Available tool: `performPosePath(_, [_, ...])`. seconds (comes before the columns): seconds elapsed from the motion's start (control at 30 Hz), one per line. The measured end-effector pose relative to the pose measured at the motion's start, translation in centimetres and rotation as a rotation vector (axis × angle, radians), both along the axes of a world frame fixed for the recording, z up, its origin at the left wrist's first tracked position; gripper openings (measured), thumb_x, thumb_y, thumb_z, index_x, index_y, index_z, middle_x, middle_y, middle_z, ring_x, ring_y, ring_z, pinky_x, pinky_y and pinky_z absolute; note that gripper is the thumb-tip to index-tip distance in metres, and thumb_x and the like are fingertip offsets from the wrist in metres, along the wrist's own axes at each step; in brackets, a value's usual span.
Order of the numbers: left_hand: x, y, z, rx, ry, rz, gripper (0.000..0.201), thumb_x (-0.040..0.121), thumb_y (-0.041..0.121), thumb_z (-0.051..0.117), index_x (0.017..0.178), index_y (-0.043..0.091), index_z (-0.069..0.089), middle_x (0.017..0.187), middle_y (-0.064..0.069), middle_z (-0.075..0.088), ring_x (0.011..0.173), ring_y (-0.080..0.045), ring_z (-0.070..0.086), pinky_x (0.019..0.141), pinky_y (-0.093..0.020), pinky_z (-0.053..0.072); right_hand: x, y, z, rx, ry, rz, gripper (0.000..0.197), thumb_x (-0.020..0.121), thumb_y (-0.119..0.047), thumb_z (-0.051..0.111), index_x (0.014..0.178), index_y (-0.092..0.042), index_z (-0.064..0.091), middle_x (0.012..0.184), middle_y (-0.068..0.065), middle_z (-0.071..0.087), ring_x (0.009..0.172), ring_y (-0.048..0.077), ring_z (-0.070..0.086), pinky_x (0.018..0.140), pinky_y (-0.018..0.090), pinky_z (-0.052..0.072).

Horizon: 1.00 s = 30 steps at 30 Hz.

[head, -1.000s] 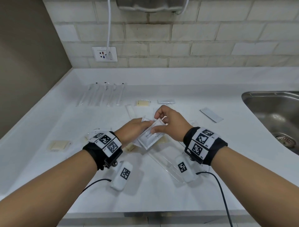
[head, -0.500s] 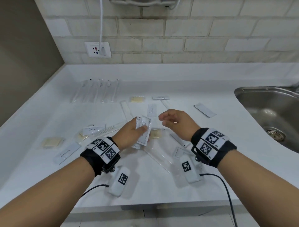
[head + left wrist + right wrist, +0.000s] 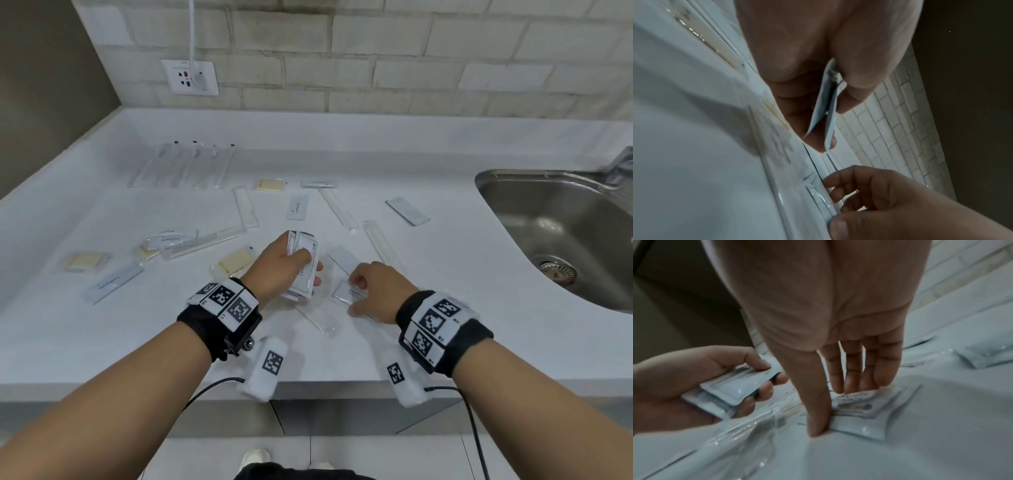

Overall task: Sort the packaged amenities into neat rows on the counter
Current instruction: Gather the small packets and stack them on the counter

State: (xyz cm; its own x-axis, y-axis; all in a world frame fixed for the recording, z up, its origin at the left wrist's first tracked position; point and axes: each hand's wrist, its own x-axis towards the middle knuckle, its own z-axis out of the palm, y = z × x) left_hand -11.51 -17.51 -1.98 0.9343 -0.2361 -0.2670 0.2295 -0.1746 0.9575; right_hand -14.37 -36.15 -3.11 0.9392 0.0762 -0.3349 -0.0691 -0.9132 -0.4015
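Note:
My left hand [image 3: 308, 265] hovers just above the white counter [image 3: 102, 342] and grips a small stack of white sachets [image 3: 303, 286], thumb on top and fingers underneath; the stack [image 3: 735, 386] also shows in the right wrist view and edge-on [image 3: 826, 104] in the left wrist view. My right hand [image 3: 354, 295] is down on the counter beside it. Its thumb and fingertips [image 3: 844, 386] pinch the opposite edges of one more white sachet [image 3: 863, 407], which lies flat on the counter over clear wrappers.
A row of long clear-wrapped items [image 3: 185, 164] lies at the back left. Yellow soap packets [image 3: 85, 262], toothpaste packets [image 3: 113, 284], a wrapped comb [image 3: 205, 241] and other white sachets [image 3: 297, 207] are scattered about. A steel sink [image 3: 565, 233] is at the right; a wall outlet [image 3: 190, 77] is behind.
My right hand let go of the sachet that it pressed onto my left hand's stack, then dropped to the counter and took hold of another one. The view tilted down.

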Motion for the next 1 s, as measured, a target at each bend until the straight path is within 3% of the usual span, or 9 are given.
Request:
performPosePath(0.13, [-0.6,0.0,0.0,0.028,0.003,0.018,0.025,0.092,0.01,0.05,0.117,0.012,0.055,0.101,-0.019,0.072,0.078,-0.031,0.069,0.076,-0.056,0.058,0.5,0.2,0.2,0.048,0.071,-0.033,0.054,0.074,-0.019,0.076,0.123,-0.014,0.053,0.112,0.001,0.057,0.102,0.018,0.056,0.089,0.03,0.051])
performPosePath(0.23, [-0.7,0.5,-0.1,0.032,0.007,0.043,0.023,0.093,0.009,0.048,0.113,0.011,0.059,0.104,-0.021,0.071,0.078,-0.03,0.067,0.076,-0.052,0.059,0.8,0.4,0.2,-0.037,0.043,0.028,0.048,0.073,-0.021,0.074,0.118,-0.021,0.058,0.117,0.002,0.055,0.113,0.02,0.049,0.095,0.035,0.048])
performPosePath(0.47, [-0.4,1.1,-1.1,0.064,-0.001,0.075,0.026,0.093,0.007,0.045,0.116,0.008,0.057,0.103,-0.022,0.07,0.072,-0.028,0.065,0.06,-0.037,0.058,0.7,1.7,0.2,-0.08,-0.113,0.294,0.029,0.08,-0.024,0.063,0.109,-0.024,0.066,0.109,-0.001,0.061,0.1,0.02,0.058,0.083,0.031,0.05])
performPosePath(0.6, [0.4,1.5,-1.6,0.121,-0.013,0.185,0.026,0.092,0.009,0.044,0.114,0.003,0.057,0.09,-0.018,0.07,0.065,-0.026,0.063,0.044,-0.027,0.051,1.5,1.8,1.5,0.049,-0.256,0.263,0.025,0.086,-0.024,0.059,0.108,-0.028,0.071,0.104,-0.002,0.07,0.098,0.019,0.061,0.082,0.031,0.051])
performPosePath(0.63, [0.7,1.6,-1.5,0.126,0.003,0.213,0.026,0.092,0.012,0.045,0.113,0.002,0.057,0.088,-0.019,0.069,0.064,-0.027,0.063,0.045,-0.03,0.052,1.7,1.8,1.8,0.107,-0.298,0.252,0.026,0.087,-0.022,0.058,0.109,-0.027,0.071,0.104,-0.003,0.07,0.101,0.018,0.058,0.086,0.032,0.049])
performPosePath(0.73, [1.5,1.7,-0.5,0.146,0.049,0.158,0.034,0.087,0.035,0.049,0.101,0.007,0.063,0.095,-0.025,0.069,0.073,-0.031,0.066,0.067,-0.047,0.056,2.7,2.0,2.6,0.248,-0.428,0.288,0.026,0.089,-0.018,0.059,0.108,-0.029,0.072,0.107,-0.009,0.067,0.102,0.012,0.046,0.09,0.024,0.04])
performPosePath(0.83, [1.6,0.7,1.0,0.034,0.079,-0.009,0.048,0.095,0.052,0.045,0.093,0.009,0.067,0.079,-0.016,0.069,0.064,-0.028,0.065,0.059,-0.033,0.051,3.6,2.3,2.9,0.318,-0.471,0.34,0.023,0.087,-0.017,0.065,0.105,-0.027,0.074,0.101,-0.007,0.059,0.095,0.008,0.038,0.085,0.016,0.033])
performPosePath(0.9, [1.5,-0.2,1.5,-0.052,0.094,-0.038,0.039,0.096,0.045,0.051,0.1,0.01,0.068,0.077,-0.01,0.069,0.061,-0.024,0.064,0.055,-0.028,0.051,3.8,2.2,2.9,0.34,-0.459,0.352,0.022,0.085,-0.014,0.069,0.104,-0.023,0.075,0.097,-0.006,0.055,0.093,0.009,0.044,0.081,0.012,0.034])
performPosePath(1.0, [1.6,-1.0,1.4,-0.066,0.083,-0.02,0.021,0.096,0.025,0.057,0.103,0.008,0.066,0.085,-0.015,0.067,0.062,-0.024,0.063,0.055,-0.029,0.053,3.3,1.1,2.8,0.428,-0.382,0.282,0.024,0.081,-0.001,0.066,0.099,-0.014,0.074,0.097,-0.002,0.065,0.092,0.009,0.06,0.085,0.014,0.045])
